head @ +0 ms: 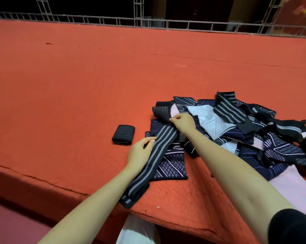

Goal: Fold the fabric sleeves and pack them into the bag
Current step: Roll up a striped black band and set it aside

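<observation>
Bag: a pale plastic bag is showing at the bottom edge, below the front lip of the table; how far open it is cannot be told.
Table: an orange felt-covered table is carrying all the fabric.
Striped sleeve: a long dark striped sleeve with grey stripes is lying diagonally, its near end hanging at the table's front lip and its far end reaching the pile.
Left hand: the left hand is resting on the sleeve's left edge near the middle, fingers loosely curled round that edge, thumb on top.
Patterned piece: a navy patterned piece with pale diamond lines is lying flat under the sleeve.
Right hand: the right hand is pinching the sleeve's far end, fingertips drawn together on the cloth.
Folded sleeve: a folded sleeve, dark with thin stripes, is sitting alone just left of the pile, apart from both hands.
Pile: an unfolded pile of sleeves is sprawling to the right, navy, black, pale grey and pink.
Railing: a metal railing is running along the table's far side.
</observation>
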`<state>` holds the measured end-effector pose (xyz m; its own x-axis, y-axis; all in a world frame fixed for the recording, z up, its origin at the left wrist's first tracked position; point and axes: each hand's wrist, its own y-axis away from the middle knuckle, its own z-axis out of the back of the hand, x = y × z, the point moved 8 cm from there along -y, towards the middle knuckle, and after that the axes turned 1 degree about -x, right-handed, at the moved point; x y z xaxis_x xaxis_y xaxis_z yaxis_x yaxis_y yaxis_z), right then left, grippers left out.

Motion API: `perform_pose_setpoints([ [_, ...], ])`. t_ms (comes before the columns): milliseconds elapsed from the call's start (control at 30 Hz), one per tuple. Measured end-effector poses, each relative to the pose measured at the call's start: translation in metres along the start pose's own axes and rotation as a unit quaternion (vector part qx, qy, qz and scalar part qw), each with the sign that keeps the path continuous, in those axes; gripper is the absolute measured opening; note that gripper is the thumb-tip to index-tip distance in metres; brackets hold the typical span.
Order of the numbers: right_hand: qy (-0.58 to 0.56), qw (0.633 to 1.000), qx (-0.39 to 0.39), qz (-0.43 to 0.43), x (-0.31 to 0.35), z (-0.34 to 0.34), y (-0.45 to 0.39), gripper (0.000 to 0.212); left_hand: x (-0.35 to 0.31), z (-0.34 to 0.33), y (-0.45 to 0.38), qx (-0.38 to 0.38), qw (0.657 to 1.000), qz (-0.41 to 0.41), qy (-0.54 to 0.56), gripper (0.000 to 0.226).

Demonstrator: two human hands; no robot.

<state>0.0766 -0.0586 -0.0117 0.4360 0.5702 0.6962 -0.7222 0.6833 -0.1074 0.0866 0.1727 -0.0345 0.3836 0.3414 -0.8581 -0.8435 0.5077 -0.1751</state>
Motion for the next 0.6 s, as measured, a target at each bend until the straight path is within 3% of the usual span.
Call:
perform_pose_setpoints([
  [167, -0.163, 0.977, -0.075, -0.119, -0.048, 0.029, -0.018, 0.029, 0.005, -0.001, 0.0, 0.003, 1.0, 0.018, 0.007, 0.023],
  [300, -0.189, 0.965, -0.106, -0.146, -0.077, 0.056, -0.015, 0.022, 0.008, -0.002, -0.001, -0.002, 1.0, 0.021, 0.008, 0.025],
  [433, -0.201, 0.963, -0.118, -0.133, -0.08, 0.061, -0.006, 0.006, 0.014, -0.003, -0.003, -0.006, 0.999, 0.047, 0.02, 0.035],
  [500, -0.152, 0.974, -0.128, -0.112, -0.073, 0.064, 0.002, 0.018, 0.016, -0.001, -0.005, -0.005, 0.997, 0.067, 0.043, 0.034],
  [600, -0.129, 0.981, -0.128, -0.075, -0.057, 0.064, 0.027, 0.014, 0.011, 0.001, -0.005, 0.011, 0.991, 0.097, 0.093, 0.032],
])
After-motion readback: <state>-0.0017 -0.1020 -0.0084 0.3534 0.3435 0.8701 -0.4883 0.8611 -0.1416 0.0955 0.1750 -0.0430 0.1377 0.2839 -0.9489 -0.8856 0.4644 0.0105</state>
